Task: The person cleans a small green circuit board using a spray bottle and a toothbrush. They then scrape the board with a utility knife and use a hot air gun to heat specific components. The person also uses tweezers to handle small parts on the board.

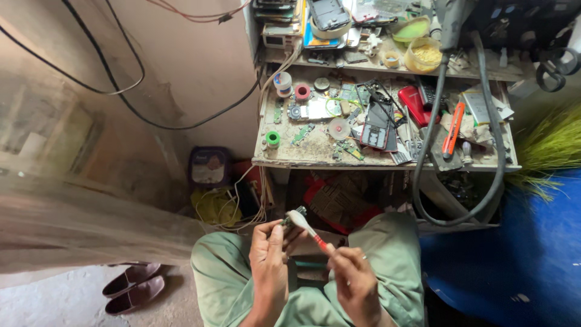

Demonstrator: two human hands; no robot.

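My left hand [270, 254] is over my lap and grips a small dark part [295, 215] between thumb and fingers. My right hand [351, 275] holds a toothbrush [305, 227] with a white and red handle. The brush's bristle end lies against the small part. Both hands are above my knees in green trousers [393, 254], just in front of the workbench. What the small part is cannot be made out.
A cluttered workbench [315, 158] holds circuit boards, tape rolls [273, 138], a dismantled phone [376, 127], a red phone [416, 104] and an orange-handled tool [452, 130]. A thick black hose [493, 157] loops over its right edge. Brown shoes [133, 287] lie at the lower left, cables [121, 91] run on the wall.
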